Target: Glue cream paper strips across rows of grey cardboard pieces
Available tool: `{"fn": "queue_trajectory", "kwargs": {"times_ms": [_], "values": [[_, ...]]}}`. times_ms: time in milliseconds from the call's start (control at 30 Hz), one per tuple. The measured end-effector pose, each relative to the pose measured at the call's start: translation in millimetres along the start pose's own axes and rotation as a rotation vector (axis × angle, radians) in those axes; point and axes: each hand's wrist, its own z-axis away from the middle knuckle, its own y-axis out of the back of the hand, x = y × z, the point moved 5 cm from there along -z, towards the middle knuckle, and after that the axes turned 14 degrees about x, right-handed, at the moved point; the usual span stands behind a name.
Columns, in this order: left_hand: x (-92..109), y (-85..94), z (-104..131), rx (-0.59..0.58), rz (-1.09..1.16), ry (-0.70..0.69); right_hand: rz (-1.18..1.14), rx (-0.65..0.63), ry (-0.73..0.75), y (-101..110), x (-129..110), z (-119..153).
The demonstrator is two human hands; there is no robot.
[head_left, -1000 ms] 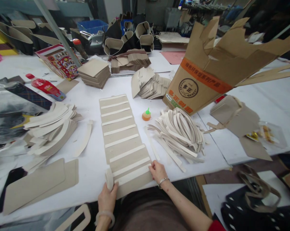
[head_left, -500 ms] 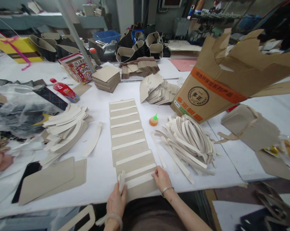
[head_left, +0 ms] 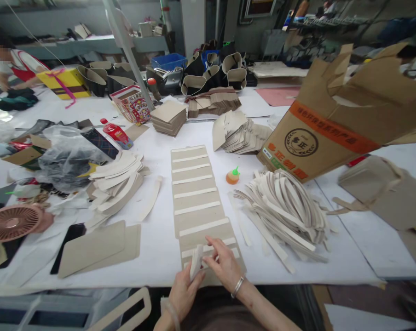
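Observation:
My left hand (head_left: 184,288) is closed around a small bundle of white strips (head_left: 196,262) near the table's front edge. Just right of that bundle is my right hand (head_left: 223,264), its thumb and forefinger apart with nothing visible between them. Beneath both hands lies a column of overlapping beige panels (head_left: 194,186), crossed by several white strips. A heap of loose pale strips (head_left: 284,207) lies to the right, beside a small glue bottle (head_left: 233,176) with a green tip. Curved white pieces (head_left: 120,184) are piled on the left.
A large cardboard box (head_left: 308,124) stands at the right, with fanned beige pieces (head_left: 240,133) beside it. Flat beige panels (head_left: 94,250), a pink fan (head_left: 16,223) and a red bottle (head_left: 116,134) are on the left. A person (head_left: 13,66) is at the far left.
The view has turned left, bringing the person and fan into sight. My right hand has left the panels' right edge and come over beside the bundle in my left hand.

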Motion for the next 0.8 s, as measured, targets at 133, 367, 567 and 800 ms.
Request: {"fn": "queue_trajectory", "kwargs": {"times_ms": [133,367,567,800], "values": [[0,-11.7,4,-0.047,0.088,0.057,-0.047,0.033,0.071,-4,-22,2],[-22,-23.7,6,-0.033,0.266,0.233,0.028,0.151,0.062,4,-11,12],[-64,8.5,5,-0.057,0.102,0.265,-0.255,0.074,-0.387,15,45,8],[-63,41.4,-24,0.043,0.113,0.33,-0.073,0.071,-0.5,35,98,-28]]}}
